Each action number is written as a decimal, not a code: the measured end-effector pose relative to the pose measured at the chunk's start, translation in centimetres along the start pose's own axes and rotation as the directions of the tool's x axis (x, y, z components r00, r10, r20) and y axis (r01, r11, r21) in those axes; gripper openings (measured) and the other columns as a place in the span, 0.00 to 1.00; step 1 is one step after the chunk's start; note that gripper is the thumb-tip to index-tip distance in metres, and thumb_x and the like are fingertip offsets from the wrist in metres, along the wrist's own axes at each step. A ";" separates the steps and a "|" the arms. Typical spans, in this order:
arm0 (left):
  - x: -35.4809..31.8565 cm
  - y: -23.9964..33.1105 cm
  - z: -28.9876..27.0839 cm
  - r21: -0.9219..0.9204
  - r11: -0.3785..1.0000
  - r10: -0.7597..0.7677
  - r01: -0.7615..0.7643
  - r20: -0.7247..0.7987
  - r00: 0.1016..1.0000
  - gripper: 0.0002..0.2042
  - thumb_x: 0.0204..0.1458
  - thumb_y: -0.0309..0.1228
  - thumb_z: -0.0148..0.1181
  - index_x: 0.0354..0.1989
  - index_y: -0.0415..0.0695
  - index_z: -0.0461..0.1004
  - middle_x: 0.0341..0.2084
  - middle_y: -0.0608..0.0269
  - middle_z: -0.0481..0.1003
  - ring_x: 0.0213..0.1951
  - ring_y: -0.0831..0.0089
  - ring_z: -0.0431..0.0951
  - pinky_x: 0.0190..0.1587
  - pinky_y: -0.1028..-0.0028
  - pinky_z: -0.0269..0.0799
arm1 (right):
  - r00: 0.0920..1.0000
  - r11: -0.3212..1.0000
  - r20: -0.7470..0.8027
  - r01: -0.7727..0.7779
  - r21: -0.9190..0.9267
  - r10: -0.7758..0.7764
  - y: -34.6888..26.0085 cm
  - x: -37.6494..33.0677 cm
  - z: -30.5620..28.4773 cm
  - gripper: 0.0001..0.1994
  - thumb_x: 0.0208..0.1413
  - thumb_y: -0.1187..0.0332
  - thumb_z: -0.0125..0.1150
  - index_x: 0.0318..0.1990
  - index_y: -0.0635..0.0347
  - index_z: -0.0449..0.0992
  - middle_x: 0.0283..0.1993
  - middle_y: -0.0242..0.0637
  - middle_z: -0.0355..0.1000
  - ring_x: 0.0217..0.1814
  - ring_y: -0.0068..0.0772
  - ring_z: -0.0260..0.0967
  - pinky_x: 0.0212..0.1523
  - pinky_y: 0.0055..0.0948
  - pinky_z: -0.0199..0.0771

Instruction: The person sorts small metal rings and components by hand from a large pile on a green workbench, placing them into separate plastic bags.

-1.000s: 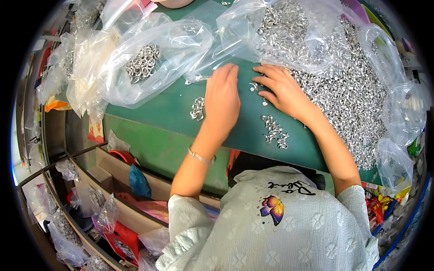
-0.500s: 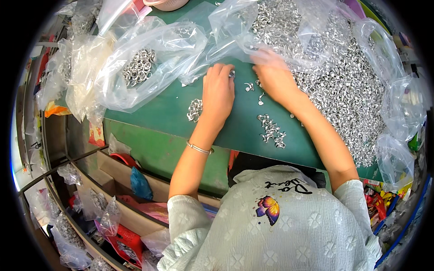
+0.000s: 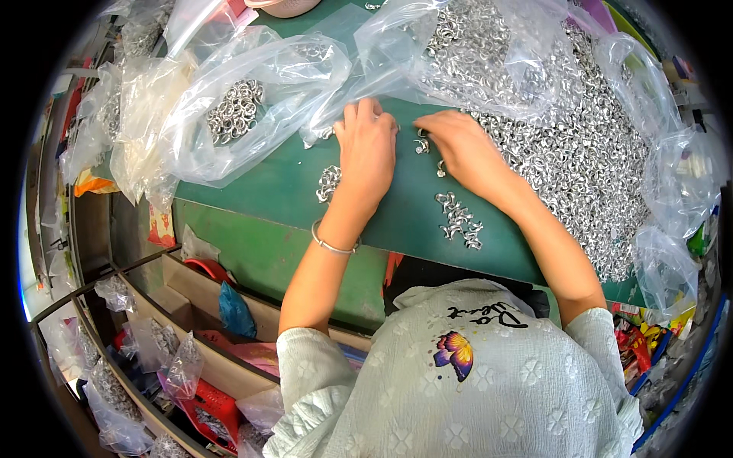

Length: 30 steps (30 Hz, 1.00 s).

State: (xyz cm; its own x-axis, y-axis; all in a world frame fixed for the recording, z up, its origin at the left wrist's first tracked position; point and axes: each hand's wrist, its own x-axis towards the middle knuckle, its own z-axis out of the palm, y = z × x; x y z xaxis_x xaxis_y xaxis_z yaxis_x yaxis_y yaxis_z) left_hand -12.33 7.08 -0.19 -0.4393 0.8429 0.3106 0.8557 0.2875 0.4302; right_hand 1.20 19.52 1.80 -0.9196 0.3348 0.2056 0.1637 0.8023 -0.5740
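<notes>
My left hand (image 3: 366, 149) rests on the green tabletop with its fingers curled down. A glint of metal shows by its thumb, but what the fingers hold is too small to tell. Facing it, my right hand (image 3: 464, 149) has its fingers drawn together, the tips just above a small silver ring-like piece (image 3: 421, 146). Whatever is pinched there is hidden. Beside my left wrist lies a small pile of silver rings (image 3: 329, 184). Several loose silver pieces (image 3: 459, 221) lie nearer me, left of my right forearm.
A large heap of silver ring-like pieces (image 3: 588, 175) covers the right side, partly under clear plastic (image 3: 534, 69). At left, an open clear bag (image 3: 206, 153) contains rings (image 3: 237, 112). A pink bowl (image 3: 286, 6) stands at the back. Shelves with bagged parts (image 3: 183, 366) sit below left.
My right hand has drawn back from the heap's edge toward me, to the loose pieces. My left fingers have lifted and spread slightly leftward, near a small bit of metal.
</notes>
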 end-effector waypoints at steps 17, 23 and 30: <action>-1.2 1.2 -0.3 -0.039 0.981 0.191 -0.189 0.052 0.980 0.12 0.48 0.17 0.55 0.42 0.37 0.75 0.42 0.58 0.72 0.45 0.59 0.71 0.46 0.65 0.64 | 0.998 0.949 0.031 0.065 -0.308 -0.058 0.6 -4.7 -2.3 0.14 0.52 0.74 0.57 0.47 0.61 0.75 0.55 0.37 0.69 0.64 0.41 0.60 0.64 0.43 0.56; -4.4 1.5 -2.1 -0.029 0.996 0.083 -0.080 0.095 0.992 0.08 0.49 0.20 0.58 0.38 0.36 0.76 0.40 0.59 0.72 0.44 0.61 0.71 0.44 0.66 0.63 | 0.990 0.972 -0.101 0.069 -0.225 -0.094 -0.8 -3.9 -1.3 0.14 0.49 0.73 0.62 0.45 0.62 0.75 0.49 0.38 0.69 0.56 0.41 0.62 0.57 0.39 0.60; -4.7 3.6 -2.2 -0.071 0.995 0.062 -0.063 -0.025 0.998 0.09 0.49 0.23 0.61 0.39 0.40 0.75 0.41 0.60 0.72 0.46 0.61 0.71 0.48 0.64 0.60 | 0.992 0.983 -0.089 0.075 -0.170 -0.091 -0.9 -3.4 0.1 0.14 0.48 0.72 0.63 0.45 0.62 0.75 0.51 0.39 0.67 0.57 0.42 0.60 0.57 0.40 0.58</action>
State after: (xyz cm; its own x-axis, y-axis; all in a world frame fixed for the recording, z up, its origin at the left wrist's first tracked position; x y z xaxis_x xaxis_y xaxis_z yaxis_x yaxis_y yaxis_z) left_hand -7.75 3.19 1.79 -0.3922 0.8476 0.3575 0.8602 0.2002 0.4690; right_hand 4.17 17.60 1.57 -0.8953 0.3031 0.3264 0.1529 0.8975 -0.4137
